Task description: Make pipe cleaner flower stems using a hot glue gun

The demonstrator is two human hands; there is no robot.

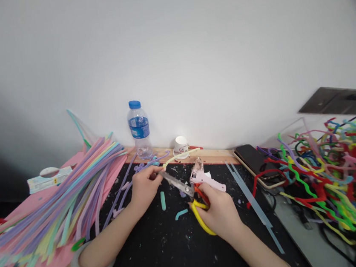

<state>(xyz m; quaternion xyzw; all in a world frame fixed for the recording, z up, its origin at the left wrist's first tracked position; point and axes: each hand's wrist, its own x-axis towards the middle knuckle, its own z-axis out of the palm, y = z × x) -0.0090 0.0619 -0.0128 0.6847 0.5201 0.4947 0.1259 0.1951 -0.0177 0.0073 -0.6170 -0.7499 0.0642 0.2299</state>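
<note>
Between the thumb and fingers of my left hand (145, 186) is pinched a pale yellow pipe cleaner (180, 154), its free length curving up to the right. My right hand (220, 208) grips scissors (203, 216) with yellow and orange handles. The scissor blades reach left to the pipe cleaner beside my left fingertips; whether they are fully closed I cannot tell. Just beyond my right hand lies a pale pink glue gun (211, 181) with a stained nozzle. Short teal pipe cleaner pieces (163, 200) lie on the black mat (165, 246) between my arms.
A plastic bottle (139, 129) and a white paper cup (181, 145) stand by the wall. Pastel pipe cleaners (76, 196) are heaped left on pink material. Glue sticks (253, 202), a phone (254, 159) and a tangle of bright pipe cleaners (347, 178) lie right.
</note>
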